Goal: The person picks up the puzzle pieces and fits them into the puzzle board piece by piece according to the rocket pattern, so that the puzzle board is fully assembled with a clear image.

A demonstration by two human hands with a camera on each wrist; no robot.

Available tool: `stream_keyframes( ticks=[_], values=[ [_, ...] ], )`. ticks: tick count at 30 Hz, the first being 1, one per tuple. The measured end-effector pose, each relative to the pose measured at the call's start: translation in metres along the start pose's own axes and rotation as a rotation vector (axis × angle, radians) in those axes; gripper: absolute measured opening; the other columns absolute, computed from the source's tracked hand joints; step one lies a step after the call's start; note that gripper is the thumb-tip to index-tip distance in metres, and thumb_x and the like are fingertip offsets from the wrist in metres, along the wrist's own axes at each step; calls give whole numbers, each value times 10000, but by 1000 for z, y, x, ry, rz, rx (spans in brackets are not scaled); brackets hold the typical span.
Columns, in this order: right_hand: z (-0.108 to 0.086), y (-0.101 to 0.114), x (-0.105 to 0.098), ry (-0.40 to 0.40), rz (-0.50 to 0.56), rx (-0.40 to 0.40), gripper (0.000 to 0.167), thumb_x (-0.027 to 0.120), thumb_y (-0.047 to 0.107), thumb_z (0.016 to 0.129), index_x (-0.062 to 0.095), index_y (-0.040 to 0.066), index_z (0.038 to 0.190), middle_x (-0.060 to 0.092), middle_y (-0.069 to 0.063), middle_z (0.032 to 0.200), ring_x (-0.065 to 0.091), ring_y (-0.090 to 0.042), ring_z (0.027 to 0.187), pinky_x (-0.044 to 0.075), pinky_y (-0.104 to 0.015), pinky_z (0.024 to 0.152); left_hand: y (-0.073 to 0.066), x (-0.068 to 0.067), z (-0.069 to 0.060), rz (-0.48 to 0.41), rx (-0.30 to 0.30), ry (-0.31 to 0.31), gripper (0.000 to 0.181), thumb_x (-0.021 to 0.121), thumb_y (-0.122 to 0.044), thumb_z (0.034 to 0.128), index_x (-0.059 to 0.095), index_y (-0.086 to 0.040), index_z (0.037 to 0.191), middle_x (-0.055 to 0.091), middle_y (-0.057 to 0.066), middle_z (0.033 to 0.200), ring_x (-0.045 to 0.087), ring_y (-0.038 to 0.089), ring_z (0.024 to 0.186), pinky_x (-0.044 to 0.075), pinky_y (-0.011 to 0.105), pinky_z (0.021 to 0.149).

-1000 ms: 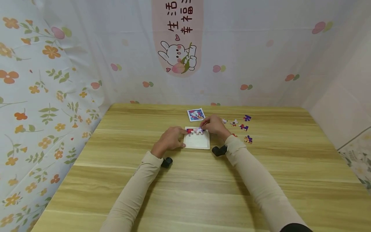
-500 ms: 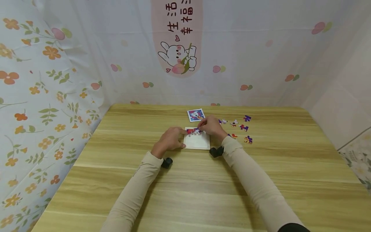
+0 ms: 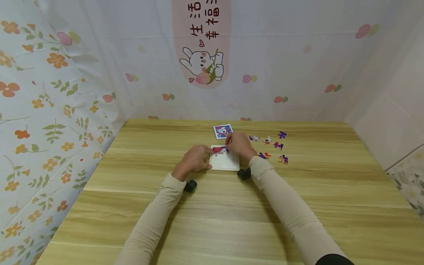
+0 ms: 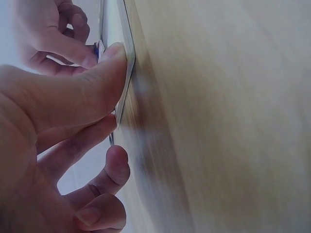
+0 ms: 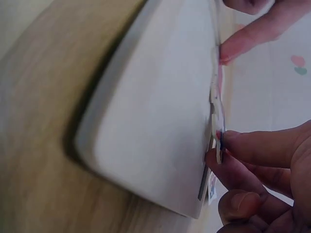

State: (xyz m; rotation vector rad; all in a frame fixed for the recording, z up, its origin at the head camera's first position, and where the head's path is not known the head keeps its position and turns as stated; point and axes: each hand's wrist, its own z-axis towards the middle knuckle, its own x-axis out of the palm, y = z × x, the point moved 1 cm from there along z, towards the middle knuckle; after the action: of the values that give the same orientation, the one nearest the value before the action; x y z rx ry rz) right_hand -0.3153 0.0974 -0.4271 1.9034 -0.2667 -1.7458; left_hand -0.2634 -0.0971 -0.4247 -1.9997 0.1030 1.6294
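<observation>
Holding a jigsaw piece [image 5: 216, 128] above the far part of the white tray [image 3: 224, 163], beside a red piece [image 3: 216, 149].

To do this step well, it was probably best to keep the tray steady, to match the edge of the piece with its neighbour, and only after to press it flat with even force; pushing at a tilt could perhaps lift the red piece. The right grip [image 3: 239, 144] pinched the jigsaw piece between thumb and forefinger, so it lay at their tips, just to the right of the red piece. The left grip [image 3: 195, 158] had its forefinger pressing on the red piece and its thumb on the tray's near left edge, other fingers loosely spread. More loose pieces [image 3: 283, 159] lay rightward on the wooden surface [image 3: 212, 209].
</observation>
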Motion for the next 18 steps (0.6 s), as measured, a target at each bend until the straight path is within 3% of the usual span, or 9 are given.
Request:
stream_keyframes(
  ticks=[10, 18],
  values=[
    [-1, 4, 4, 9, -83, 26, 115, 743, 195, 892, 723, 88, 930, 703, -83, 921, 591, -220, 787, 462, -277, 626, 1, 1, 1, 1, 3, -9, 540, 843, -245, 817, 676, -106, 1311, 636, 101, 1398, 550, 295, 1344, 420, 447, 1152],
    [-4, 2, 3, -2, -60, 10, 131, 739, 200, 904, 728, 79, 954, 699, -91, 926, 590, -233, 810, 479, -292, 672, -1, -1, 0, -11, -6, -8, 528, 841, -236, 818, 681, -97, 1301, 636, 109, 1396, 541, 307, 1350, 408, 458, 1161]
  ],
)
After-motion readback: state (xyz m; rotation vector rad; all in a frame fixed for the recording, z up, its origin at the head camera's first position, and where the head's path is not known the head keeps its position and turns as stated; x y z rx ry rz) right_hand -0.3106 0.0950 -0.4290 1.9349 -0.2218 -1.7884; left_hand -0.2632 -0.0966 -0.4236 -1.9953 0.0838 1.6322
